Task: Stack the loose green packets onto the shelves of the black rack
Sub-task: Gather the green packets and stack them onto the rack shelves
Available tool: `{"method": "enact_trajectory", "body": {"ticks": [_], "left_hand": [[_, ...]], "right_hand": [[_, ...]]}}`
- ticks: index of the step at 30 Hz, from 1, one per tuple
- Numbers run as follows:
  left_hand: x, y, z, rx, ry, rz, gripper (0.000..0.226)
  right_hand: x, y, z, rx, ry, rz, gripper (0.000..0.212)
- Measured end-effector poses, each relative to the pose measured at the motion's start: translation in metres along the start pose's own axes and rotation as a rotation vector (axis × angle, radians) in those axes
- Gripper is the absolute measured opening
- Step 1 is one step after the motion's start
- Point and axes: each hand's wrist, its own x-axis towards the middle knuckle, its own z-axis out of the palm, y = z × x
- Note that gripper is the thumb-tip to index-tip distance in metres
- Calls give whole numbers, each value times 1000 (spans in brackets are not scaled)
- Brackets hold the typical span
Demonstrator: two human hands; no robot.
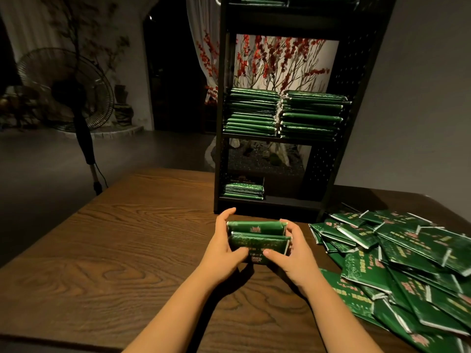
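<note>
A small bundle of green packets [258, 240] is gripped between 2 hands just above a dark wooden table [107, 250], directly in front of the base of a black rack [356, 98]. The left hand [224, 247] is curled around the bundle's left end, the right hand [289, 253] around its right end, with both thumbs laid on the top packet. The bundle is held just short of the rack's bottom front edge.

On the bottom shelf, 1 short stack [243, 191] is seen at the left, with open room beside it on the right. On the middle shelf, 2 taller stacks [280, 114] are set side by side, with open height above them. More packets are glimpsed at the top edge of the view.

A loose heap of packets [397, 266] is spread over the table's right side, reaching the right edge of the view. A standing fan [68, 90] is seen on the floor beyond the table's left edge.
</note>
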Motion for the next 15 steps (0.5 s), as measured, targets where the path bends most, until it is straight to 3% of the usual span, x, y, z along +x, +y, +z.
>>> {"method": "enact_trajectory", "body": {"ticks": [5, 11, 15], "left_hand": [[-2, -6, 8, 99, -21, -68, 94], [-4, -6, 6, 115, 110, -80, 85], [-4, -4, 9, 341, 46, -145, 85]], "right_hand": [[-2, -1, 2, -104, -37, 2, 79], [-3, -7, 1, -97, 127, 0, 66], [-5, -5, 1, -203, 22, 36, 70]]}}
